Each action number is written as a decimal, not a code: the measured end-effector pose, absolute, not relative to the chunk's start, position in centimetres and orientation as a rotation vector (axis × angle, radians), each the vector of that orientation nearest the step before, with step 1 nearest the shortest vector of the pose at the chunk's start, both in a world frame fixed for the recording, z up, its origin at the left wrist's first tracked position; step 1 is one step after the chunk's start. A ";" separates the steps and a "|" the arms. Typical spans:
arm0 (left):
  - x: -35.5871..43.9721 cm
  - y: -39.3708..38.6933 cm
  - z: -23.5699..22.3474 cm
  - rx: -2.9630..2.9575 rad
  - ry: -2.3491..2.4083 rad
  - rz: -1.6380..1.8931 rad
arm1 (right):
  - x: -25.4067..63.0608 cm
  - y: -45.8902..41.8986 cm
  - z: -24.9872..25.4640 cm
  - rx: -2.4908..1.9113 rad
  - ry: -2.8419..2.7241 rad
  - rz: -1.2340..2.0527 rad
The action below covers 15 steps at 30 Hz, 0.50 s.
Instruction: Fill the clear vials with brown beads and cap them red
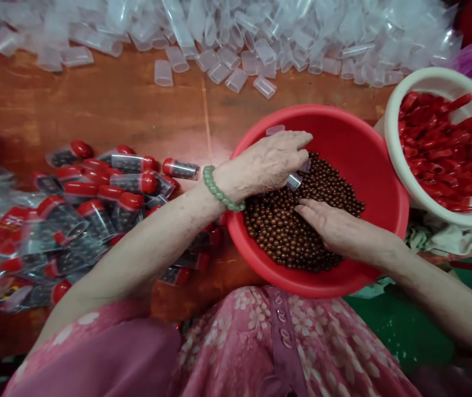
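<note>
A red basin [368, 132] in front of me holds a heap of small brown beads [289, 231]. My left hand [271, 162], with a green bead bracelet [219, 190] at the wrist, is closed around clear plastic tubes [294, 181] held over the beads. My right hand [331, 226] lies flat on the beads, fingers stretched toward the tubes.
Filled tubes with red caps [132, 184] lie piled on the wooden table [107, 105] at left, some in plastic bags. Empty clear tubes [236, 38] are heaped along the far edge. A white bowl [397, 160] of red caps [438, 146] stands at right.
</note>
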<state>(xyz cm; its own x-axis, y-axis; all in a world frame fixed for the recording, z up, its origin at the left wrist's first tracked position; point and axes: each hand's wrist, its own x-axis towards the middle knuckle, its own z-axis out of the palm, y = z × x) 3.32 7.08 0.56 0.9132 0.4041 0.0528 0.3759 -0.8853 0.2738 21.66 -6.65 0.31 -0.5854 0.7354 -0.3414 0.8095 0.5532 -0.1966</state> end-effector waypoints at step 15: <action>-0.8 0.9 0.2 2.719 0.739 0.327 | 23.6 -3.4 0.3 1.113 2.435 -0.512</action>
<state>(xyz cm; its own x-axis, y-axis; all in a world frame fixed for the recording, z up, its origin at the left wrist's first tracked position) -0.78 0.93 0.22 0.8413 0.5227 0.1378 0.4534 -0.8211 0.3467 23.58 -3.38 0.26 -0.5956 0.6227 -0.5074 0.7743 0.6133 -0.1563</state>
